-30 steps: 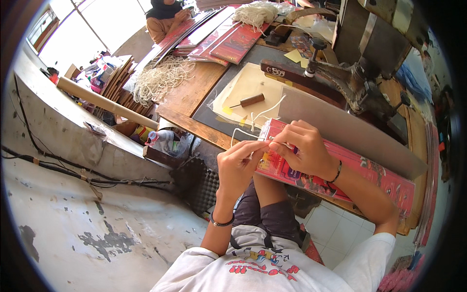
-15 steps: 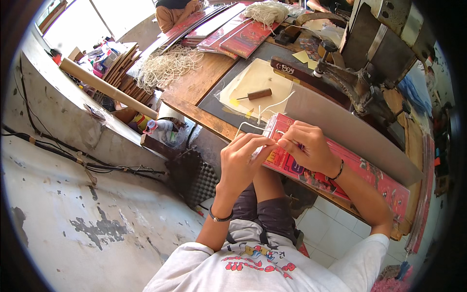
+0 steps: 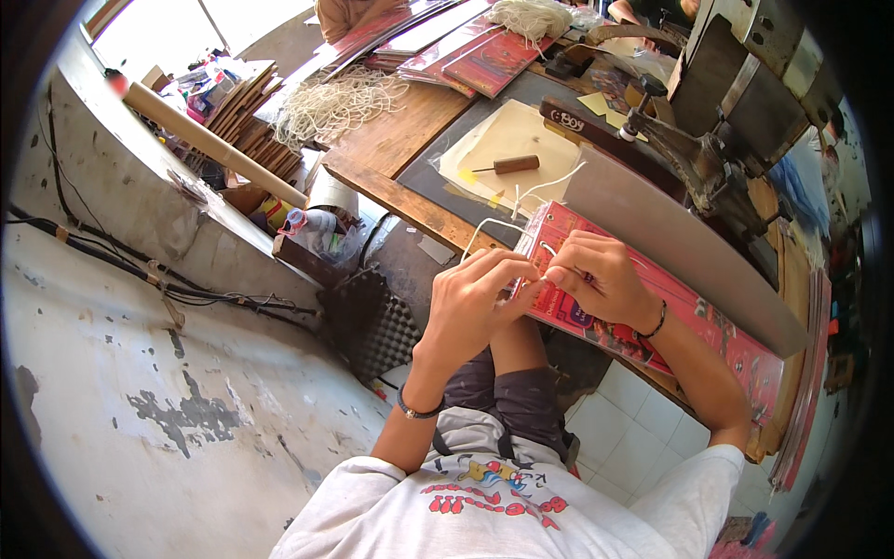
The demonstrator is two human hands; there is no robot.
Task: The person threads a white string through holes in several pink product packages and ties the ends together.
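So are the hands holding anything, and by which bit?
The right hand seems to pinch white cord just past where it leaves the red boards; whether the left hand holds cord too can't be told.

The wooden table (image 3: pixel 377 140) bears red boards (image 3: pixel 694 315), tangled cord (image 3: pixel 340 102) and a dark mat (image 3: pixel 456 131).

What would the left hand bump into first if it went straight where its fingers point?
Probably the right hand, close ahead of the left hand, though I can't judge the depth exactly.
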